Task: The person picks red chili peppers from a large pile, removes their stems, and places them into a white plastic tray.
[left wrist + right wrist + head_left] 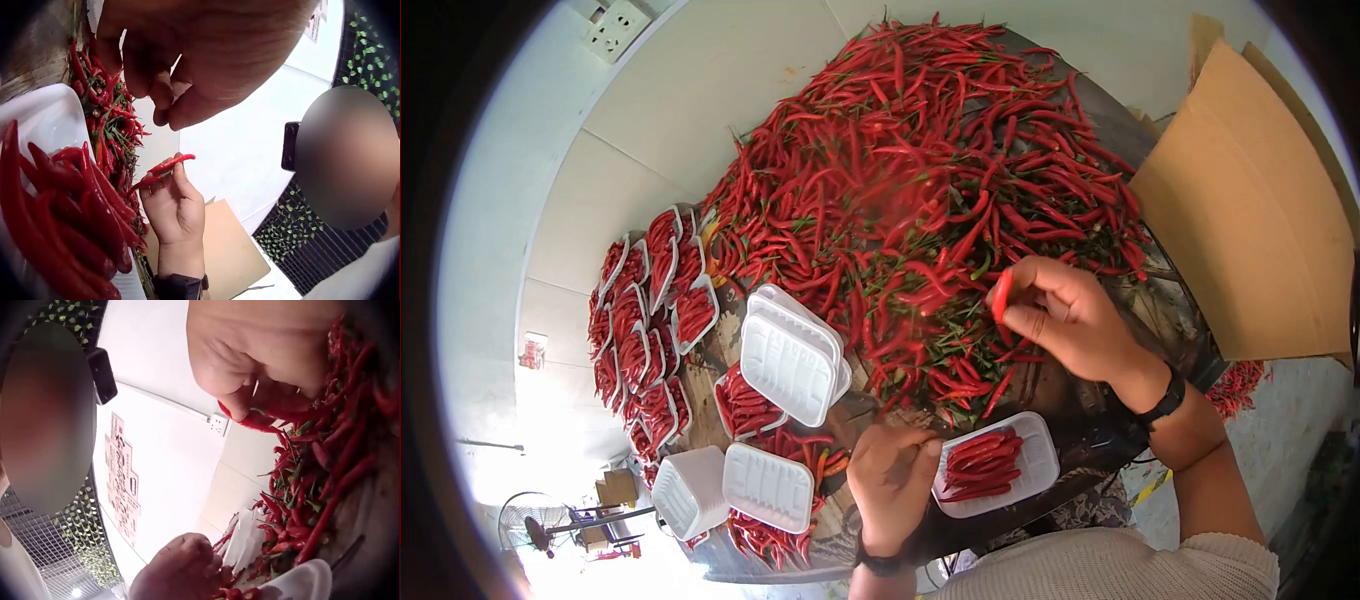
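My right hand (1065, 320) pinches a red chili pepper (1002, 295) between thumb and fingers, raised at the near side of a big chili heap (920, 150). In the right wrist view the held chili (250, 423) sticks out below the curled fingers. My left hand (892, 480) hovers at the left rim of a white plastic tray (1046, 462). Its fingers are curled in toward the thumb, and nothing shows between them in the left wrist view. Red chilies (982, 464) lie side by side in that tray, pointing roughly the same way.
Stacked white trays (790, 355) stand left of the heap, more empties (768, 487) nearer me. Filled trays (635, 345) are piled at the table's far left. Loose chilies (765, 540) lie by the front edge. A cardboard box (1250, 210) stands on the right.
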